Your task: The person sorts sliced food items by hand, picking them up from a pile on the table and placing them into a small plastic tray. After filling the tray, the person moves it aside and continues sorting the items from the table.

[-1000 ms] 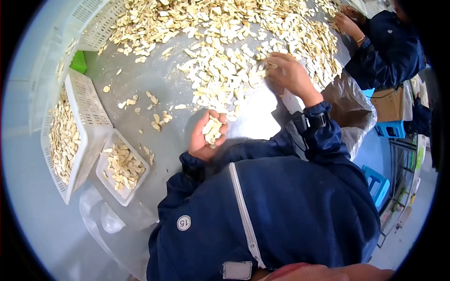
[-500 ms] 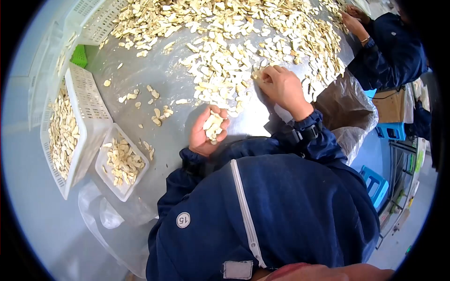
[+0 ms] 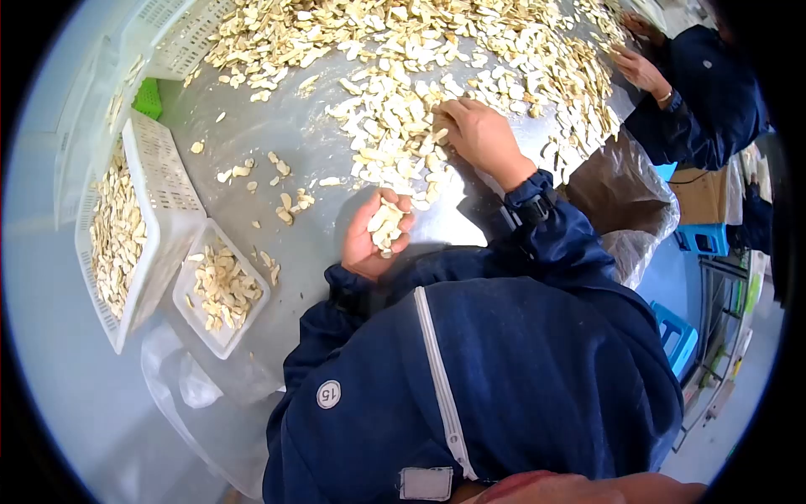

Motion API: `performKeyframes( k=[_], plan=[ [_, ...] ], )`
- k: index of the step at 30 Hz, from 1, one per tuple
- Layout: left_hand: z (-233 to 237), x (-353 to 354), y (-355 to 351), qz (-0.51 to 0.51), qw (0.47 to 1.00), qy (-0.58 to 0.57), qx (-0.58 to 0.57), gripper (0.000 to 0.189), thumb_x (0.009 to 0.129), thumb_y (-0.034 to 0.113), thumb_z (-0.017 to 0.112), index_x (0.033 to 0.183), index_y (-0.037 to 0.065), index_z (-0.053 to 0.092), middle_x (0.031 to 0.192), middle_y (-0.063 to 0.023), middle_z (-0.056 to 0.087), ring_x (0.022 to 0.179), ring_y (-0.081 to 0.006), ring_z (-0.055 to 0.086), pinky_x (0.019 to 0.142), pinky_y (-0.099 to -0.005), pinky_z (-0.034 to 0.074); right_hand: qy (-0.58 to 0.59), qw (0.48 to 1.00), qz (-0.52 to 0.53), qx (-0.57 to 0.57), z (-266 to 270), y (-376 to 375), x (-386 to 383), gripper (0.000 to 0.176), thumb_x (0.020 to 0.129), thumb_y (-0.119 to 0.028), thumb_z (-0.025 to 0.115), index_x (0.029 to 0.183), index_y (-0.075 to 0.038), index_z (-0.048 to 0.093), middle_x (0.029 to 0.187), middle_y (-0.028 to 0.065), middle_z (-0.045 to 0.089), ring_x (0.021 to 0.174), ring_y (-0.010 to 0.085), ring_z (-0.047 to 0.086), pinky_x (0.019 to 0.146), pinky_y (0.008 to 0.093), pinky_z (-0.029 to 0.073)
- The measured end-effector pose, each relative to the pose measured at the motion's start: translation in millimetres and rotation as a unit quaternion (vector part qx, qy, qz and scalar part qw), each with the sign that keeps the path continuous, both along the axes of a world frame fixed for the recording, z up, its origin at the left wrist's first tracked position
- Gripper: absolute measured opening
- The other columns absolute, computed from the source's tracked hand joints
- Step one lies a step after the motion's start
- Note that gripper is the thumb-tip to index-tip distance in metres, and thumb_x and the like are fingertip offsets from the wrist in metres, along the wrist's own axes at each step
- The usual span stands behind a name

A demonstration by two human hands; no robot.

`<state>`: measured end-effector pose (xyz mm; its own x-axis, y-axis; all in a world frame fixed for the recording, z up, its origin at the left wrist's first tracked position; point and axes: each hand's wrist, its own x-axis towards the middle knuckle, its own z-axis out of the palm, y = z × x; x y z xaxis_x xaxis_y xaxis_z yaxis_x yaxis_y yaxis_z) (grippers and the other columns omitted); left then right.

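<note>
A broad spread of pale, thin dried slices (image 3: 382, 109) lies on the metal table (image 3: 311, 244). My left hand (image 3: 367, 244), palm up with curled fingers, cups a small heap of slices (image 3: 386, 225) near the table's front edge. Ahead and to the right, my right hand (image 3: 487, 141) reaches down to the near part of the spread. Its fingers are drawn together at the slices, and whatever lies between the fingertips is hidden.
On the left stand a white perforated basket (image 3: 172, 214) filled with slices and a smaller white tray (image 3: 260, 307) holding more. A clear plastic bag (image 3: 642, 202) hangs at the right. Beyond it, another person's hand (image 3: 640, 71) works at the spread. Blue stools (image 3: 674, 332) stand below.
My right hand has shifted left across the near slices. My left hand stays almost in place with its handful. The other person's nearer hand has moved slightly down.
</note>
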<state>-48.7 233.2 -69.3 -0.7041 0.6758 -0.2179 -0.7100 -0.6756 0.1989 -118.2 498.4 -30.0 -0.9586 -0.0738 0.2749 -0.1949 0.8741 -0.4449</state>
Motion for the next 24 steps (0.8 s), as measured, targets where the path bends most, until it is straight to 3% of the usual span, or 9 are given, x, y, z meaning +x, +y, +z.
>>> performKeyframes(
  k=[3,5,11,12,16,17,19,21,24],
  plan=[
    [0,0,0,-0.003,1.000,-0.005,0.006,0.025,0.112,0.031,0.046,0.115,0.009,0.057,0.110,-0.0106,0.057,0.090,-0.0210,0.055,0.053,-0.0262,0.050,-0.016,1.000,-0.003,-0.017,-5,19,9,0.023,0.101,-0.024,0.063,0.114,-0.010,0.075,0.104,0.0150,0.075,0.090,0.0353,0.072,0.075,0.0448,0.058],
    [-3,-1,0,-0.013,1.000,0.004,0.014,0.028,0.113,0.034,0.046,0.115,0.009,0.058,0.110,-0.0102,0.058,0.092,-0.0214,0.058,0.057,-0.0271,0.050,-0.155,0.980,-0.060,-0.113,20,26,18,0.027,0.102,-0.019,0.062,0.124,-0.007,0.072,0.105,0.0163,0.076,0.088,0.0304,0.075,0.071,0.0401,0.058],
    [0,-2,2,-0.021,1.000,0.001,0.004,0.026,0.113,0.032,0.045,0.115,0.009,0.057,0.109,-0.0106,0.056,0.089,-0.0206,0.054,0.052,-0.0249,0.049,-0.237,0.916,-0.026,-0.323,14,35,22,0.039,0.103,-0.007,0.061,0.142,-0.002,0.061,0.113,0.0054,0.074,0.090,0.0102,0.071,0.071,0.0274,0.057],
    [1,-2,1,-0.019,1.000,-0.004,-0.001,0.026,0.113,0.032,0.045,0.115,0.009,0.057,0.109,-0.0106,0.057,0.089,-0.0207,0.054,0.052,-0.0250,0.049,-0.245,0.895,-0.036,-0.371,15,30,22,0.041,0.098,-0.010,0.064,0.139,-0.004,0.065,0.101,0.0039,0.074,0.081,0.0099,0.067,0.069,0.0294,0.056],
    [0,-1,0,-0.014,1.000,-0.010,-0.008,0.028,0.113,0.033,0.045,0.117,0.008,0.057,0.110,-0.0111,0.058,0.089,-0.0214,0.055,0.051,-0.0258,0.049,-0.175,0.917,0.022,-0.357,14,9,19,0.040,0.097,-0.010,0.065,0.137,-0.004,0.066,0.100,0.0036,0.073,0.084,0.0125,0.067,0.079,0.0290,0.056],
    [-1,-1,1,-0.017,1.000,-0.009,-0.005,0.029,0.113,0.034,0.044,0.118,0.008,0.058,0.110,-0.0113,0.058,0.090,-0.0216,0.056,0.051,-0.0261,0.049,-0.241,0.925,0.021,-0.292,32,5,28,0.040,0.098,-0.011,0.067,0.137,-0.004,0.066,0.103,0.0056,0.074,0.089,0.0147,0.069,0.083,0.0295,0.056],
    [3,-1,3,-0.013,1.000,-0.007,-0.023,0.032,0.113,0.036,0.044,0.121,0.008,0.058,0.112,-0.0117,0.059,0.091,-0.0222,0.056,0.052,-0.0267,0.050,-0.289,0.859,0.125,-0.403,51,-20,44,0.040,0.098,-0.013,0.069,0.138,-0.006,0.066,0.106,0.0093,0.075,0.094,0.0168,0.071,0.084,0.0312,0.056],
    [7,-1,4,-0.013,0.999,-0.004,-0.032,0.034,0.113,0.037,0.043,0.123,0.008,0.058,0.113,-0.0121,0.059,0.092,-0.0228,0.057,0.052,-0.0272,0.050,-0.180,0.887,0.187,-0.381,47,-30,53,0.041,0.098,-0.015,0.070,0.139,-0.009,0.066,0.110,0.0115,0.076,0.096,0.0192,0.072,0.085,0.0334,0.057],
    [8,-1,3,-0.014,0.999,0.001,-0.029,0.035,0.113,0.038,0.043,0.124,0.008,0.058,0.114,-0.0124,0.059,0.092,-0.0233,0.057,0.052,-0.0277,0.051,-0.237,0.925,0.131,-0.266,36,-10,45,0.036,0.096,-0.015,0.070,0.131,-0.008,0.070,0.110,0.0138,0.074,0.097,0.0250,0.073,0.088,0.0351,0.057]
  ],
)
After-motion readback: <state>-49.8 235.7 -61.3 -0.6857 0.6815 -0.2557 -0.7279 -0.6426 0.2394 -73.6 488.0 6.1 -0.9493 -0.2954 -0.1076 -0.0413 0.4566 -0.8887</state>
